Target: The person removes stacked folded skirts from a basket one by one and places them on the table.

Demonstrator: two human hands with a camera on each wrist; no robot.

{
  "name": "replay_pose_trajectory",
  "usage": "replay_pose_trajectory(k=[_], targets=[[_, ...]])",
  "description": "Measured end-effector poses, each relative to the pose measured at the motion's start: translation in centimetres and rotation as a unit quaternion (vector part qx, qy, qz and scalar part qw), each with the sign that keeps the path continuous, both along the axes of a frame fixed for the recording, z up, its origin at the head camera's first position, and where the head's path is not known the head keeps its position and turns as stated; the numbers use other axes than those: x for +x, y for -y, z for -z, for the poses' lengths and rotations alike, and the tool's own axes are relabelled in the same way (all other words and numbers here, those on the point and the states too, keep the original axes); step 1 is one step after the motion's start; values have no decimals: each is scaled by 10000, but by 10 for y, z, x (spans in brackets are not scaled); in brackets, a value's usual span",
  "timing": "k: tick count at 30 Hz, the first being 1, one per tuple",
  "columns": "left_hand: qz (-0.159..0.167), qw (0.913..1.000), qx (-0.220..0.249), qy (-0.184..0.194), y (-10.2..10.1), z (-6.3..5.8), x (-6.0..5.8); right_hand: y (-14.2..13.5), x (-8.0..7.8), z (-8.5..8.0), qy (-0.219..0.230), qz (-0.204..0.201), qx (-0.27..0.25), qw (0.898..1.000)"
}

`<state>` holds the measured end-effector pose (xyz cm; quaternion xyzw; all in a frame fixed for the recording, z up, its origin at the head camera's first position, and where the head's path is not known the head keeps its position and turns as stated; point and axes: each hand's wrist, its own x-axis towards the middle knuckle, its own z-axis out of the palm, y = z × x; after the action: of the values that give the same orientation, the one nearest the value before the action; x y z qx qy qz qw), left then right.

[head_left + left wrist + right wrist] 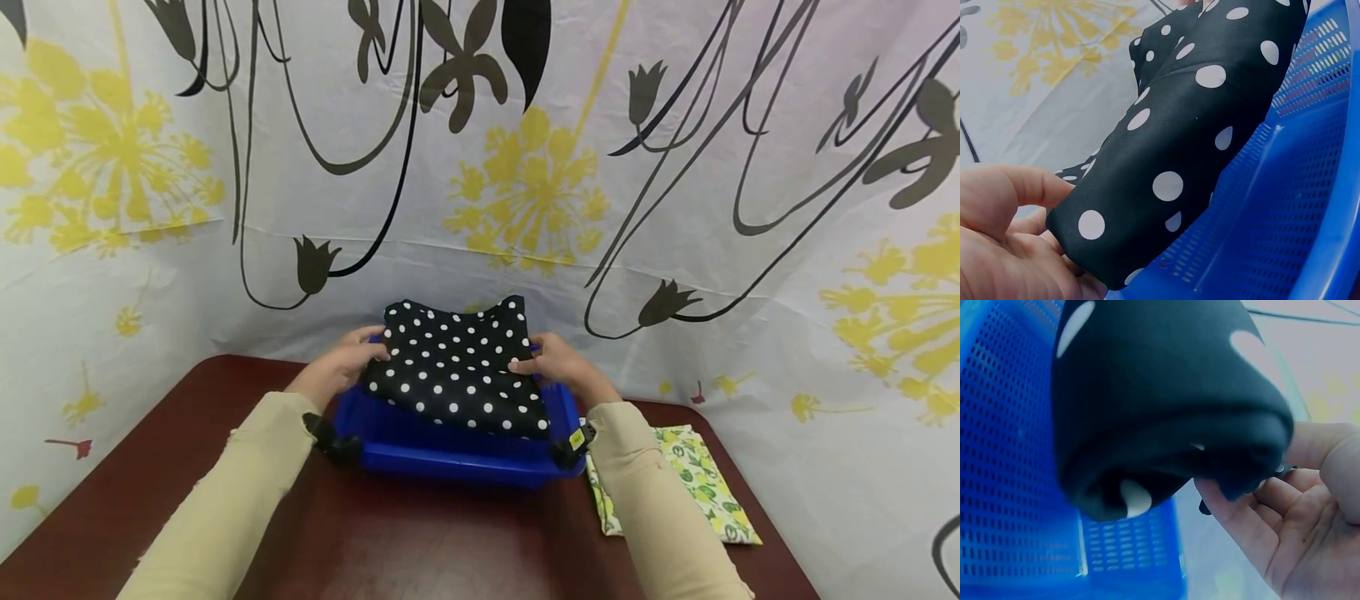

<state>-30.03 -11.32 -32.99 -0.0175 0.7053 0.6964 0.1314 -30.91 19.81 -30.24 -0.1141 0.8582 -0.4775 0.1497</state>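
A folded black cloth with white polka dots (457, 367) is held up over a blue plastic basket (457, 462). At its left edge, my left hand (343, 363) pinches the cloth between thumb and fingers; the left wrist view shows the thumb on top of the dotted fabric (1166, 150). My right hand (558, 363) grips the opposite edge, and in the right wrist view its fingers curl under the cloth's rolled end (1172, 437). Slotted walls of the basket (1010, 456) show beneath the cloth. Part of the basket's inside is hidden by the fabric.
The basket stands on a dark red-brown table (420, 542). Right of it lies a folded cloth with a yellow and green lemon print (697, 475), partly covered by my right sleeve. Behind the table hangs a white curtain with flower patterns (375, 208).
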Motion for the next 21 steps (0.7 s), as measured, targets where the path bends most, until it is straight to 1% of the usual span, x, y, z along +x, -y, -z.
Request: replay_pose_trajectory(k=[4,8,12,16,21], targets=[[-90,9997,2,-229,11,-8,5,10,3,-9,-190,-89,-42,9998],[-130,9992,23,-368,23,-14,10,21,7,-17,-383,-134,-25,9992],[-25,9990,-61,-437,35,-21,16,33,12,-24,-527,-216,-62,9984],[87,9987,-169,-473,48,-26,23,46,15,-25,-615,-258,-203,9976],[124,9982,-302,-506,63,-28,29,61,15,-22,-758,-419,-269,9959]])
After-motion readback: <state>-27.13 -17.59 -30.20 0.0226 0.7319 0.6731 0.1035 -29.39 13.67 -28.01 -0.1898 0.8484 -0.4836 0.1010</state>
